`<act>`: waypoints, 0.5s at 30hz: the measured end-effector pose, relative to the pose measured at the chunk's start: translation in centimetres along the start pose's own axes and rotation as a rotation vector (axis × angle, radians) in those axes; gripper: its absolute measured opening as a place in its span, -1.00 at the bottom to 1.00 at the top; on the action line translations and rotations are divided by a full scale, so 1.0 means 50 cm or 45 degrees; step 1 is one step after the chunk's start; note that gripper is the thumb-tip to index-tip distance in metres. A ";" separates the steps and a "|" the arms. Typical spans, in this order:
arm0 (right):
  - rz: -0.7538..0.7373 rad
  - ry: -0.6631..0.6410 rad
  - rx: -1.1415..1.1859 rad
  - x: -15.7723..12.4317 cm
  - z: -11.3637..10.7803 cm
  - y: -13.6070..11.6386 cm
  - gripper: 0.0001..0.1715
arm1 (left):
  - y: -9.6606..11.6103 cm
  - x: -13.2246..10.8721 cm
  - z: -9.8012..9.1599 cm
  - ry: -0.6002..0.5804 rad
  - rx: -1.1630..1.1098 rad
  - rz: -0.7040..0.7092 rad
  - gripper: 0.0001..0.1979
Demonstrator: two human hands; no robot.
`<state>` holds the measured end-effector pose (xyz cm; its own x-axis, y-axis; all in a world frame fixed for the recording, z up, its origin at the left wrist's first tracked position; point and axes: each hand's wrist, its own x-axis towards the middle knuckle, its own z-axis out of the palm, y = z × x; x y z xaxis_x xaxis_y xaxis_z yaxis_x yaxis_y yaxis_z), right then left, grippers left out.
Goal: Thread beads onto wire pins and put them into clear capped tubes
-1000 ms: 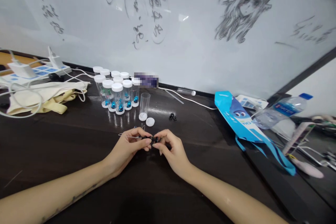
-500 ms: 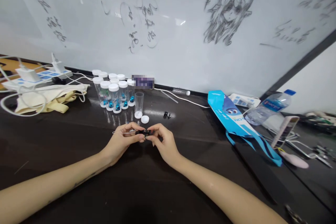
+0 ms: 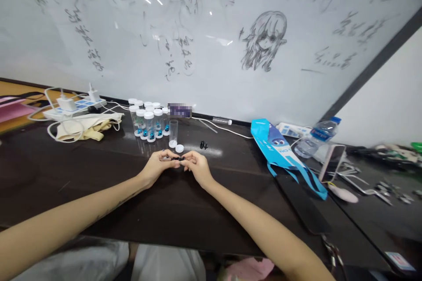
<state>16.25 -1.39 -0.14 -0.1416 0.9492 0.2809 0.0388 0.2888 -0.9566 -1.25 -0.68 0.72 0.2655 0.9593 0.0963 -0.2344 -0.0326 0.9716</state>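
A small black part (image 3: 178, 159) is pinched between the fingertips of my left hand (image 3: 154, 169) and my right hand (image 3: 198, 168), just above the dark table. Fingers cover much of it, so its exact kind does not show. A thin pale strand lies along the fingers of my left hand. Beyond my hands, an uncapped clear tube (image 3: 173, 131) stands upright on its white base, with a white cap (image 3: 179, 148) lying beside it. A few small black pieces (image 3: 203, 145) lie farther right. Several white-capped tubes (image 3: 149, 115) with shiny blue bits inside stand together at the back left.
A cream cloth bag (image 3: 85, 126) and a power strip (image 3: 56, 114) with cables lie left. To the right are a blue bag (image 3: 267, 145), a water bottle (image 3: 316, 138) and a propped phone (image 3: 332, 162). A whiteboard (image 3: 211, 74) rises behind the table.
The view has tilted and pulled back, so the table's front edge and the lap now show. Both hands still hold the black part close together, little changed in pose.
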 end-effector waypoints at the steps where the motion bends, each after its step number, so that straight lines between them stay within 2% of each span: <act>1: 0.009 -0.010 0.012 0.002 0.000 0.003 -0.83 | -0.002 0.002 0.000 0.000 -0.002 0.002 -0.75; 7: 0.038 -0.082 -0.002 0.006 -0.002 0.011 -0.71 | 0.000 -0.003 0.003 -0.009 -0.026 0.004 -0.74; 15: 0.050 -0.141 -0.121 0.005 -0.001 0.017 -0.36 | 0.008 -0.010 0.006 -0.070 -0.038 -0.008 -0.74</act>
<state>16.31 -0.89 -0.90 -0.2459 0.9420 0.2283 0.1389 0.2673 -0.9535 -1.17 -1.25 1.12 0.3178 0.9426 0.1026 -0.2603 -0.0173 0.9654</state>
